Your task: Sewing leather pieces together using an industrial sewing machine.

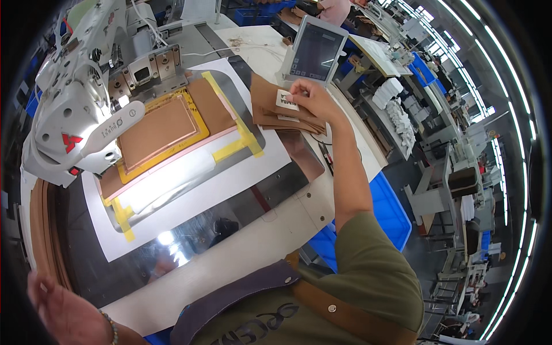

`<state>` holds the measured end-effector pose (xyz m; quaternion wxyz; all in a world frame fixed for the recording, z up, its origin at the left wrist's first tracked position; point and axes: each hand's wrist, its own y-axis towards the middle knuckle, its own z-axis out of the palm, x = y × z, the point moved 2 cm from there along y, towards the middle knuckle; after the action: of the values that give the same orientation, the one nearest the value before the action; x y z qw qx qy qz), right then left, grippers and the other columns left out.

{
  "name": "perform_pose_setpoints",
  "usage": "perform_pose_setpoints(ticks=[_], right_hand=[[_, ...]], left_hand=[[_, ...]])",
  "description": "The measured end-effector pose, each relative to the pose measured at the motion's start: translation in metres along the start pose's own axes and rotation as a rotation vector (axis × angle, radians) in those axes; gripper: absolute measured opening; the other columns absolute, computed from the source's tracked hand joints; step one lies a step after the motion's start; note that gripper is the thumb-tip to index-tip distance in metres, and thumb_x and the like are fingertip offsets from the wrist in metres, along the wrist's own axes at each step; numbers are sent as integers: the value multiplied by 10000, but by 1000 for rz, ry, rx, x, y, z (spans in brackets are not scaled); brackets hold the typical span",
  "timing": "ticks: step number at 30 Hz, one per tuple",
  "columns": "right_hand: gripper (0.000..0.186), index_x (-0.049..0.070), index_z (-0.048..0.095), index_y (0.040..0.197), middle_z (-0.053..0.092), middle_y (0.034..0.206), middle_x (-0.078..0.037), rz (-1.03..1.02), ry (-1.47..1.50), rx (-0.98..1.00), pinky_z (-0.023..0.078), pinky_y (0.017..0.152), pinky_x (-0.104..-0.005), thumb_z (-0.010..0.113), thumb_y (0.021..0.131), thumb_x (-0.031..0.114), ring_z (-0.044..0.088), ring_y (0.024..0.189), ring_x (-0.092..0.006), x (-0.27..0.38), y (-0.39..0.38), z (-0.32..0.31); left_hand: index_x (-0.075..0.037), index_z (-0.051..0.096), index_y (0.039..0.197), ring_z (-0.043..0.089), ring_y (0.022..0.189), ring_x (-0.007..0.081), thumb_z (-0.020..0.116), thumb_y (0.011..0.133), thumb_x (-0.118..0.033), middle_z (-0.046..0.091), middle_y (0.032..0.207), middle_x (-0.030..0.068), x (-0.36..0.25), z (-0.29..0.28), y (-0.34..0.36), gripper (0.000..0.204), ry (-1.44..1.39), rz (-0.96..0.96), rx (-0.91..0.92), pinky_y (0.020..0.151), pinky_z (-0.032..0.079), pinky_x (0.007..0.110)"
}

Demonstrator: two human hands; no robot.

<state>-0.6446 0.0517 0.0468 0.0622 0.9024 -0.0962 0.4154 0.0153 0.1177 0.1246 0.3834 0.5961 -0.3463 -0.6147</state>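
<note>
- The right hand [310,98] reaches forward over the worktable [299,213], arm stretched almost straight from the olive sleeve; its fingertips pinch a small white label [286,100] with dark print, pressed down on the top of a stack of brown pieces [276,112]
- The brown pieces are flat, matte and leather-like, roughly rectangular with cut corners, fanned slightly so their edges show in layers; the stack lies on the table's far right part, just in front of a tilted control panel [315,50] with a grey screen and pale casing
- The left hand [60,313] sits at the lower left edge, palm turned up and fingers loosely spread, grasping nothing; a beaded bracelet rings the wrist; it hovers beside a curved stack of tan strips [46,230] at the table's left rim
- In the middle a flat brown panel [158,132] sits inside a yellow frame [198,118], smooth and rectangular with rounded corners; strips of yellow tape [244,138] hold a clear plastic sheet to a white board [230,184] beneath
- A white sewing machine head [77,103], glossy and bulky, overhangs the frame's left side; its metal clamp stands behind the panel
- The table surface is pale and slightly reflective; a blue bin [391,213] stands below its right edge
</note>
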Motion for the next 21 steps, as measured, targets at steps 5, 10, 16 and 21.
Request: perform_pose_setpoints(ticks=[5, 10, 16, 21], right_hand=[[235, 88, 779, 1215, 677, 898, 41, -426, 61, 95, 486, 738, -255, 753, 996, 169, 575, 802, -63, 88, 51, 67], [205, 116, 845, 1093, 773, 1021, -66, -705, -362, 120, 541, 871, -396, 681, 972, 143, 689, 949, -228, 171, 84, 186], [226, 169, 859, 1051, 774, 1044, -31, -806, -494, 72, 498, 1010, -468, 667, 946, 113, 661, 1132, -248, 170, 79, 276], [242, 183, 863, 1026, 772, 1051, -7, -823, -521, 54, 515, 984, -464, 690, 895, 75, 651, 1134, -238, 164, 83, 271]], left_hand=[[95, 701, 1208, 636, 1244, 291, 465, 1118, -191, 684, 1312, 200, 66, 5, -29, 382, 393, -527, 397, 1066, 494, 388], [40, 670, 1357, 610, 1343, 253, 515, 1092, -70, 665, 1433, 142, 129, 23, -46, 326, 577, -480, 680, 1171, 431, 370], [-30, 611, 1483, 418, 1533, 353, 485, 1120, -165, 580, 1576, 128, 166, 28, -49, 407, 793, -317, 854, 1273, 321, 473], [31, 612, 1424, 412, 1518, 384, 455, 1132, -195, 585, 1516, 214, 215, 29, -49, 401, 798, -318, 940, 1243, 326, 519]])
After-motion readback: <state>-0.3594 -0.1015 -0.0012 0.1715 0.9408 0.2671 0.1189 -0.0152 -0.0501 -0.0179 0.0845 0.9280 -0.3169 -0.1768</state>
